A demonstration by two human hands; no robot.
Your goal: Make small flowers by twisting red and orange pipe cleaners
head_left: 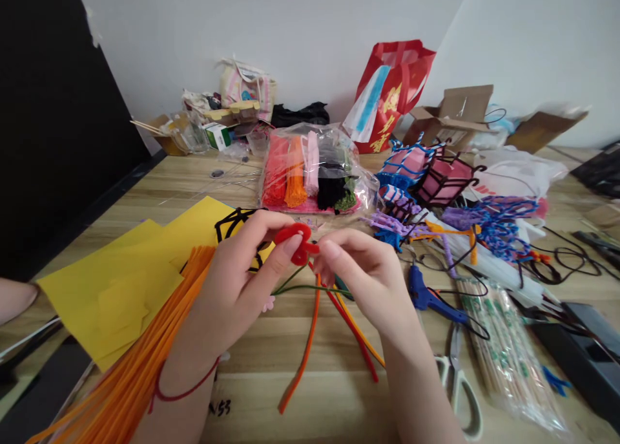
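Note:
Both hands meet above the wooden table and pinch a red pipe cleaner curled into a small loop. My left hand grips the loop from the left with thumb and fingers closed; a thin red string circles its wrist. My right hand pinches the loop's right end. Orange and red pipe cleaners trail down onto the table beneath the hands, with thin green stems lying across them.
A bundle of orange pipe cleaners lies on yellow paper sheets at left. A plastic bag of coloured pipe cleaners sits behind. At right are a blue glue gun, scissors, packed sticks, pipe-cleaner lanterns, boxes and a red bag.

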